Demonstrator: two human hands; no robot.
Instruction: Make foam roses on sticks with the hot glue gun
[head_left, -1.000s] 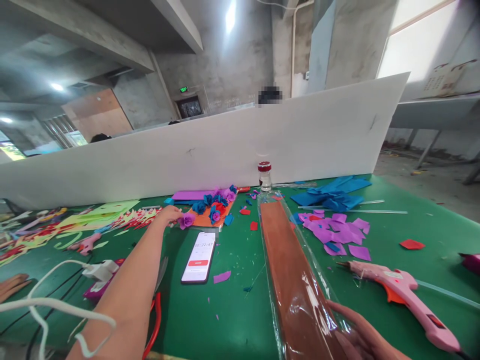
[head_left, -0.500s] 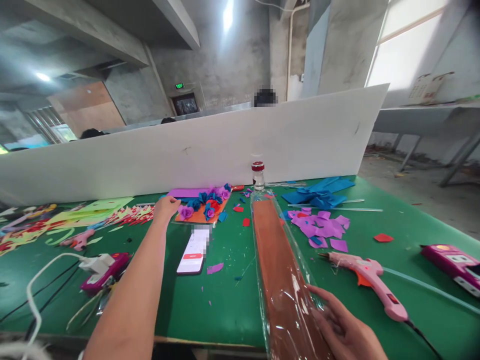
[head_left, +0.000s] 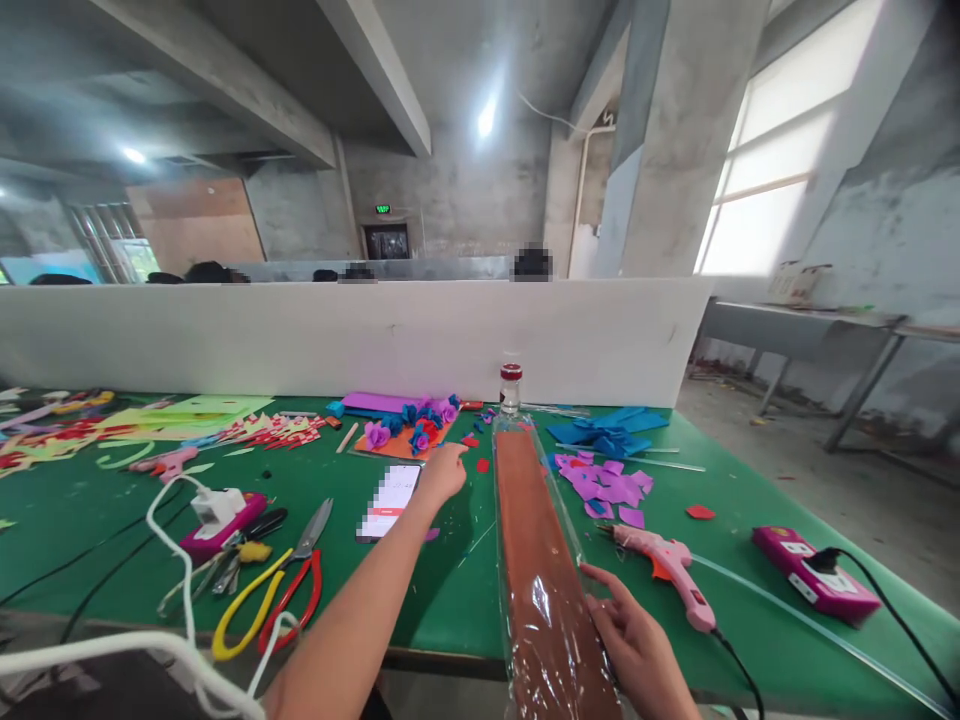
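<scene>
My left hand (head_left: 445, 474) is over the table between the phone (head_left: 388, 502) and a long strip of brown paper in clear film (head_left: 525, 520). Its fingers are bent and pressed together; anything between them is too small to make out. My right hand (head_left: 634, 640) lies against the lower right edge of the brown paper, fingers apart and touching the film. A clear bottle with a red cap (head_left: 511, 390) stands at the strip's far end. Purple, blue and red paper flowers (head_left: 420, 415) sit on an orange sheet behind the phone.
Scissors (head_left: 277, 595) and a power strip (head_left: 225, 520) are at left. A pink glue gun (head_left: 667, 565), purple paper petals (head_left: 607, 485), blue paper strips (head_left: 611, 432) and another power strip (head_left: 814, 575) are at right. A white board (head_left: 337, 335) closes off the back.
My left hand has moved right, from beside the paper flowers to near the brown paper strip. My right hand stays at the strip's edge. The view has shifted, bringing the scissors into sight.
</scene>
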